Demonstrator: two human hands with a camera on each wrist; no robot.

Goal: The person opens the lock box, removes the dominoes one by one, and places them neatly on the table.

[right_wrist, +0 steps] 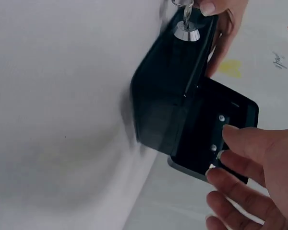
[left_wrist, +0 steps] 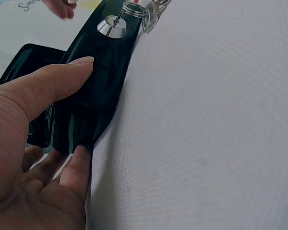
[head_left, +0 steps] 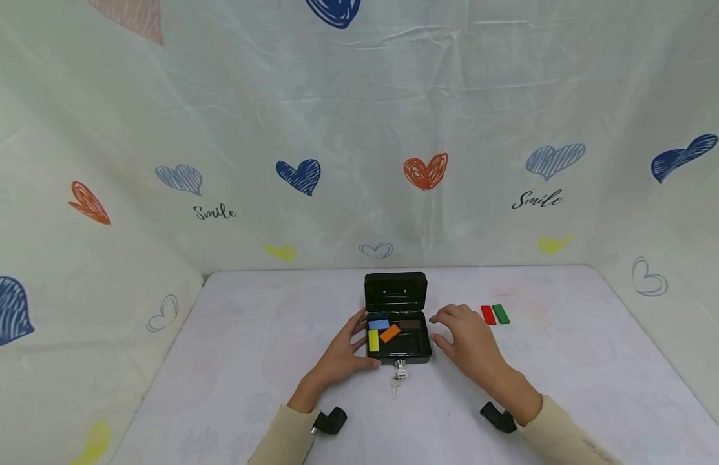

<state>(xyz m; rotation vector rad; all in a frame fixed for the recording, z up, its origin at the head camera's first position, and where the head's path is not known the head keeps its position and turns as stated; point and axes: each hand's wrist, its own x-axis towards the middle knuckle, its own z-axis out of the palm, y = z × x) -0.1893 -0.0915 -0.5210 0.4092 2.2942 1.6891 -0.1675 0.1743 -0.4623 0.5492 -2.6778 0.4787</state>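
Observation:
A small black cash box (head_left: 400, 355) stands on the table with its lid (head_left: 396, 292) raised. Inside it lie a blue block (head_left: 378, 325), a yellow block (head_left: 373, 340), a tilted orange block (head_left: 389, 333) and a brown block (head_left: 409, 324). My left hand (head_left: 345, 354) holds the box at its left front corner, thumb on the front wall and fingers along the side. Just off the box's right side is my right hand (head_left: 465, 336), fingers loosely bent and apart, with nothing in it. A key sits in the front lock (right_wrist: 187, 32), and more keys (head_left: 395, 385) hang from it.
To the right of my right hand, a red block (head_left: 488, 315) and a green block (head_left: 501, 314) lie side by side on the white table (head_left: 249, 336). A pale curtain (head_left: 359, 116) printed with hearts closes off the back and both sides.

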